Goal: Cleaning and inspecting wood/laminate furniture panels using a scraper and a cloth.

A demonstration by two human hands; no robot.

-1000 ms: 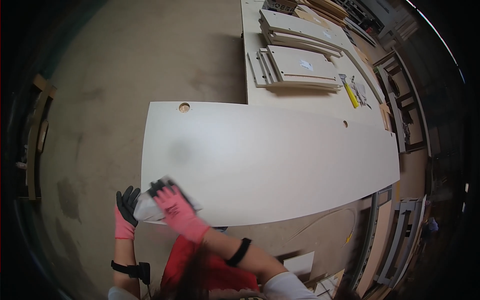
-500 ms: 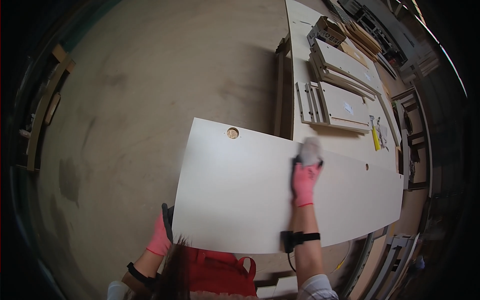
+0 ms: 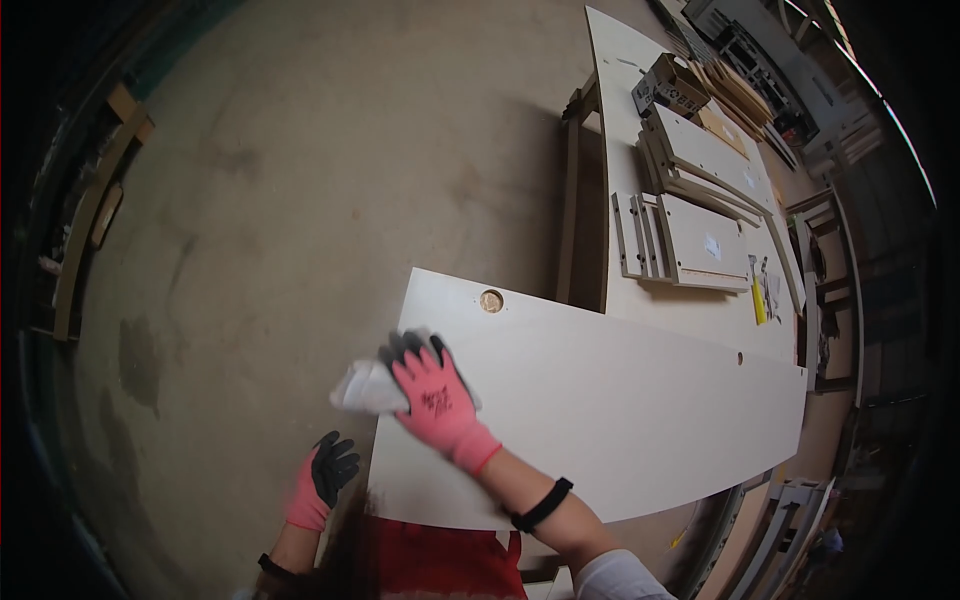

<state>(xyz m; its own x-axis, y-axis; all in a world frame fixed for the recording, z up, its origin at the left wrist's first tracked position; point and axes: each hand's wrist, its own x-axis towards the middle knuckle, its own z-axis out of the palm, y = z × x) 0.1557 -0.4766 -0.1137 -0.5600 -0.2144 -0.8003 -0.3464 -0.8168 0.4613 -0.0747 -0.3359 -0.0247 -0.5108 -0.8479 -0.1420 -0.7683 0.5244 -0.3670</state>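
A large white panel (image 3: 600, 410) lies in front of me, with a round hole (image 3: 491, 301) near its far left corner and a smaller hole (image 3: 740, 358) toward the right. Over the panel's left end is my right hand (image 3: 435, 395), in a pink glove with dark fingers, pressing a whitish cloth (image 3: 372, 388) that hangs past the edge. My left hand (image 3: 323, 482), gloved the same way, hovers just off the near left edge, fingers loosely bent and apart, with nothing in them.
A long workbench (image 3: 625, 270) stands beyond the panel. On it are stacked white boards (image 3: 700, 240), a cardboard box (image 3: 672, 85) and a yellow-handled hammer (image 3: 758, 298). A wooden rack (image 3: 100, 220) stands at far left. Several boards (image 3: 765, 535) lean at lower right.
My right hand has swept the cloth leftward from the panel's middle to its left end. My left hand has come off the edge, its fingers loosening. The view has shifted slightly.
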